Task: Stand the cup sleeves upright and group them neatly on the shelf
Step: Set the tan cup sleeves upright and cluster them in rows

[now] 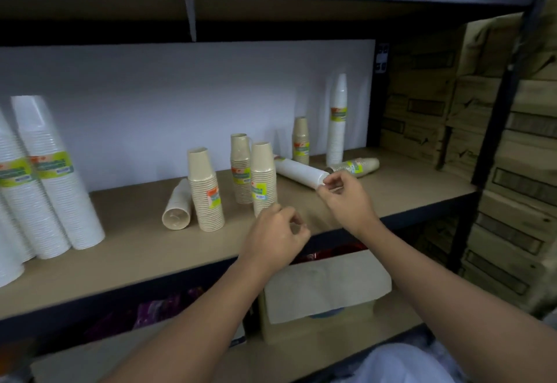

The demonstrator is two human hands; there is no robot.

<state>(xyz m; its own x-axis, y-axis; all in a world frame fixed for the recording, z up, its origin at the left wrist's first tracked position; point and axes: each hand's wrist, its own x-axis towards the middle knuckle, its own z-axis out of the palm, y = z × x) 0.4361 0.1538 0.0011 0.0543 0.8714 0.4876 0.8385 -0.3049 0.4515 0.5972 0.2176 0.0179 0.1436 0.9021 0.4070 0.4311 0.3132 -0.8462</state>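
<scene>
On the shelf [135, 259], seen from the head camera, the cup sleeves sat in a loose scatter rather than a group. Four tan sleeves stood upright near the middle: one at the front left [206, 191], one behind it [240, 168], one just ahead of that [263, 177] and a shorter one further back [300, 141]. A tall white sleeve [337, 120] stood near the right end, and more tall white sleeves [57, 177] leaned together at the far left. Three lay down: a tan one [177, 206] against the front-left stack, a white one [301, 172] angled across the shelf, and a tan one [354, 166] beyond it.

The right hand [346, 198] had its fingers [331, 182] pinched narrow at the near end of the lying white sleeve; whether they gripped wrapper or cups could not be told. The left hand [275, 238] hung loosely curled, holding nothing, just in front of the nearest upright tan sleeve.

Lifting a long sleeve by one end seemed risky: it could sag, swing and knock the upright tan sleeves close beside it. A pinch on thin wrapper alone might slip or tear. The lying tan sleeve behind could roll if nudged. The left hand, so near the front stack, might topple it towards the shelf edge.
</scene>
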